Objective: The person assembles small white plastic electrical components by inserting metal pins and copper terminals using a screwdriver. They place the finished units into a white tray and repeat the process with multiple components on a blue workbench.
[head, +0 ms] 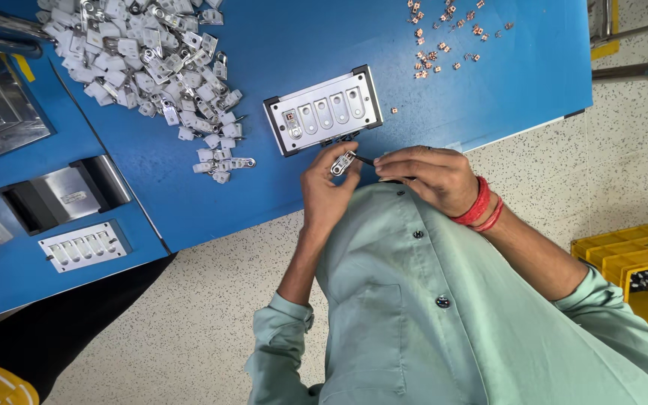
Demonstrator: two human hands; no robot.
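Clutter lies across the blue surface (444, 82): a big heap of small white and metal parts (151, 67) spreads over its upper left; a scatter of tiny copper-coloured bits (444, 37) sits at the upper right, well apart from the heap; between them, just beyond the hands, rests a grey metal plate with a row of slots (324, 110); a second slotted plate (84, 245) lies at the left on a lower blue bench, near a shiny metal block (65, 195); a yellow crate (631, 259) stands on the speckled floor at the right. Nothing stands between the hands and the near plate. The green shirt (429, 300) fills the lower middle and hides the near edge of the surface there; machinery at the far left is cut off by the frame; the small parts in the heap are too small to tell one from another. The left hand (324, 187) pinches a small silver metal clip (343, 163) between thumb and fingers, just in front of the near plate; the right hand (433, 176), with red threads at the wrist, is closed on a thin dark tool (365, 160) whose tip meets the clip; the clip is pale, shiny and oblong, partly covered by the fingers.
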